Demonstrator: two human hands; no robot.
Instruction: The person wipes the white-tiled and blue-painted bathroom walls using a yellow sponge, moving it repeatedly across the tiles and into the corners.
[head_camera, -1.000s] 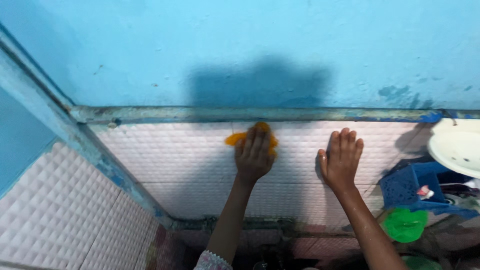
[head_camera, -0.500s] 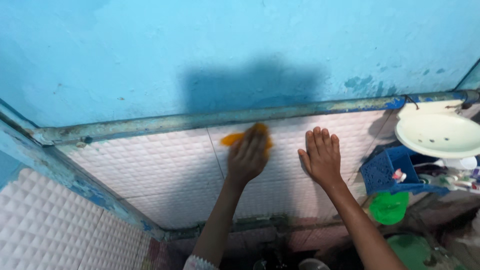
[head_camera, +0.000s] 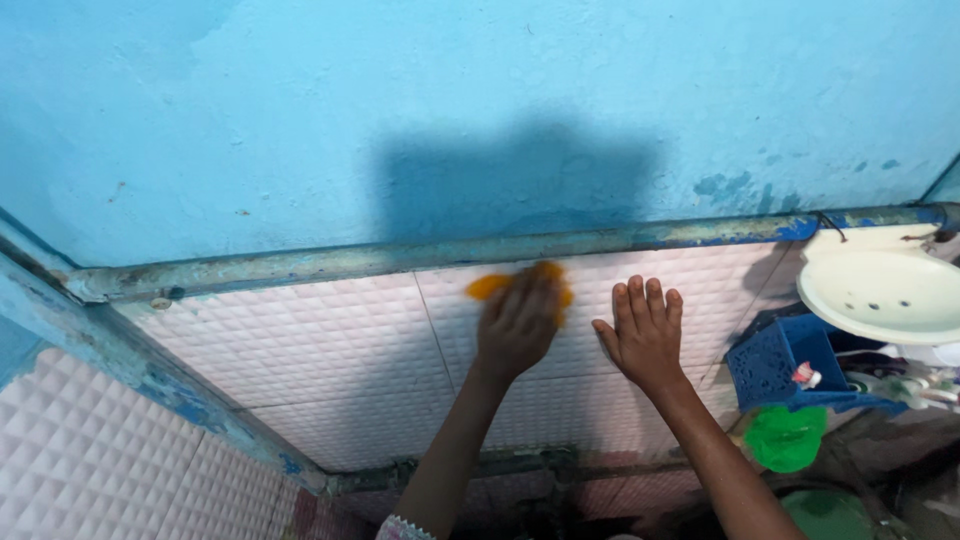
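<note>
Two hands (head_camera: 520, 325), one orange cloth (head_camera: 495, 285), one blue basket (head_camera: 780, 365), one white basin (head_camera: 880, 295).

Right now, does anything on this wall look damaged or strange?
Yes. The blue paint is worn and chipped along the painted border strip above the white tiles, and darker flaked patches show on the blue wall. The left hand presses an orange cloth on the tiles; the right hand lies flat.

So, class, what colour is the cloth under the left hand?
Orange-yellow cloth, seen in the head view.

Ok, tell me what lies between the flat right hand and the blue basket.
Only bare white textured tile between the right hand and the blue basket, seen in the head view.
</note>
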